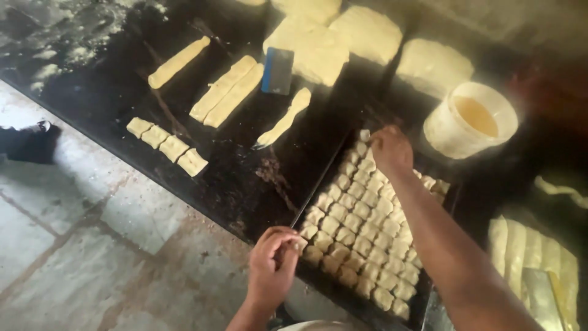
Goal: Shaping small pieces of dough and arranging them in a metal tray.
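Dough pieces (pixel 361 236), small and pale, fill the dark baking tray (pixel 318 184) below me in tight diagonal rows, and both my hands work at that tray. My left hand (pixel 272 266) sits at the tray's near corner, fingers curled in a loose fist against the edge, next to the closest pieces; whether it pinches a piece or only grips the rim I cannot tell. My right hand (pixel 391 149) reaches across to the far end of the tray, fingers bunched downward and closed on one small piece (pixel 365 135) at the top of the rows. The two hands are well apart, one at each end of the tray.

On the black worktop (pixel 110 92) beyond the tray lie long dough strips (pixel 226 92), two of them side by side, one more to the left, and a thinner, curved one nearer the tray. Four cut squares (pixel 166 145) lie in a row near the worktop's edge. A blue scraper (pixel 277 71) rests against a flat slab of dough (pixel 318 52), with further slabs behind it. A white tub (pixel 470 119) holding yellowish liquid stands just beyond the tray's far end. More strips of dough (pixel 530 251) lie at the right edge, blurred. Stone floor (pixel 67 245) shows on the left.
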